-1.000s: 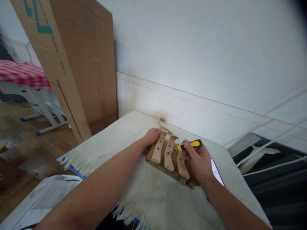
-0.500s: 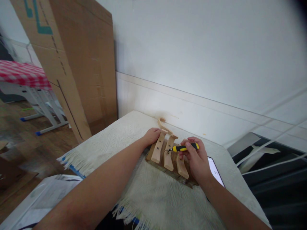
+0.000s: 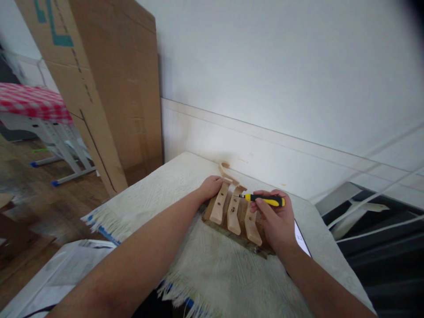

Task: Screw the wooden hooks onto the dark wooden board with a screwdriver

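A wooden rack with several pale wooden hooks on a dark board lies on a cream fringed cloth. My left hand rests on the rack's left end, fingers curled over the first hook. My right hand is closed round a yellow and black screwdriver, held nearly level above the hooks with its tip pointing left near the top of the second hook. A loose curved wooden hook lies just behind the rack.
A large cardboard sheet leans on the white wall at left. A phone lies under my right wrist. A red checked table stands far left on the wood floor. Paper sheets lie at lower left. A dark frame is at right.
My right hand has lifted the screwdriver up and slightly right, away from the hook's screw hole; its shaft now lies level. My left hand stays on the rack.
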`<control>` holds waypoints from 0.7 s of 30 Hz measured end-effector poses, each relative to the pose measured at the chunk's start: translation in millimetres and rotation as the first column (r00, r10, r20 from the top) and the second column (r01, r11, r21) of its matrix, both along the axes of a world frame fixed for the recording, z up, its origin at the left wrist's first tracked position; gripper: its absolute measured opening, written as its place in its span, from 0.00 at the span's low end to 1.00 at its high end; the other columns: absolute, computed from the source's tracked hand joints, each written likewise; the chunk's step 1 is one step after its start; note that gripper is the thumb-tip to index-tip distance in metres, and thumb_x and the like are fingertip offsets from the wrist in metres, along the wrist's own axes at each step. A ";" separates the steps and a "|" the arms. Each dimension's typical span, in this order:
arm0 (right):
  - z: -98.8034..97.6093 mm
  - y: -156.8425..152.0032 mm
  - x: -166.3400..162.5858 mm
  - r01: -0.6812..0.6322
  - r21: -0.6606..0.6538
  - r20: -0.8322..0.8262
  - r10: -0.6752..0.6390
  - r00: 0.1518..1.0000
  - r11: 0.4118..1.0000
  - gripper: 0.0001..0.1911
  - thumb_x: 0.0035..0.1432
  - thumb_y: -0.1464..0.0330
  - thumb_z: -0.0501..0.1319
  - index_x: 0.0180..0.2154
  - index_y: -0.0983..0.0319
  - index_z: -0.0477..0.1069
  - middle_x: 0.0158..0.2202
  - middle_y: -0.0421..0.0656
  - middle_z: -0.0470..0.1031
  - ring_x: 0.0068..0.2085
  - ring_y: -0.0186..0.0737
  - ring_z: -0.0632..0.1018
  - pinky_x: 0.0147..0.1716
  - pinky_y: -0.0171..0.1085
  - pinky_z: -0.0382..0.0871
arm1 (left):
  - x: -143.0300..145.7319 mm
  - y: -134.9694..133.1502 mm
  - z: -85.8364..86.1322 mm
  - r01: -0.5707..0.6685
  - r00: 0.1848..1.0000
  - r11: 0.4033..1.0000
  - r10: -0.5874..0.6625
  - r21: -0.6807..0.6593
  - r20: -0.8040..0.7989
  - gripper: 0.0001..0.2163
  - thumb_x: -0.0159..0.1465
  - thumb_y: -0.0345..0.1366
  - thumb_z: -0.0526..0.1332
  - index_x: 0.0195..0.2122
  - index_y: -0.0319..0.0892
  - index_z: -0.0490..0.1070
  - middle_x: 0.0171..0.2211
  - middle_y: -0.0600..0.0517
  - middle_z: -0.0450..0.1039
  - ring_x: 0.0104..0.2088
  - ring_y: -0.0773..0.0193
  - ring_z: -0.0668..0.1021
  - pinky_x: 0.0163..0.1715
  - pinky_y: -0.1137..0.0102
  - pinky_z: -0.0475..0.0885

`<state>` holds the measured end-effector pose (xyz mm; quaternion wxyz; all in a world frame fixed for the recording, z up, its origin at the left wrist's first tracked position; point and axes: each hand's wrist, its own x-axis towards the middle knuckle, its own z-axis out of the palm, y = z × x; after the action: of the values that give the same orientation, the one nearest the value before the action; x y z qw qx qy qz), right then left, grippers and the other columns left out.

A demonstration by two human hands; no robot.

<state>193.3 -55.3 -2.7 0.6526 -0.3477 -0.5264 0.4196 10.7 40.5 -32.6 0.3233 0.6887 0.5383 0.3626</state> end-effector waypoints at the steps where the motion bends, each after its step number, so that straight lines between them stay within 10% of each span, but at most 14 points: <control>1: -0.4 1.2 0.2 0.010 0.003 -0.006 -0.010 1.000 1.000 0.20 0.46 0.69 0.66 0.38 0.55 0.58 0.36 0.38 0.74 0.26 0.31 0.74 0.28 0.36 0.69 | 0.0 0.0 -0.1 -0.003 1.000 1.000 0.003 0.005 -0.001 0.18 0.60 0.39 0.48 0.33 0.36 0.75 0.33 0.47 0.76 0.35 0.61 0.74 0.35 0.71 0.67; 21: 3.0 -10.4 -5.0 0.044 0.104 0.159 -0.060 0.985 0.994 0.13 0.52 0.65 0.62 0.36 0.56 0.58 0.30 0.36 0.68 0.22 0.29 0.68 0.21 0.32 0.64 | 1.0 -1.2 1.5 0.002 1.000 1.000 -0.003 -0.006 -0.012 0.17 0.60 0.38 0.48 0.30 0.35 0.74 0.30 0.47 0.75 0.32 0.63 0.73 0.30 0.72 0.66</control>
<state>188.2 -65.7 0.3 0.6351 -0.3611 -0.5889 0.3456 11.7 39.3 -31.1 0.3227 0.6905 0.5405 0.3563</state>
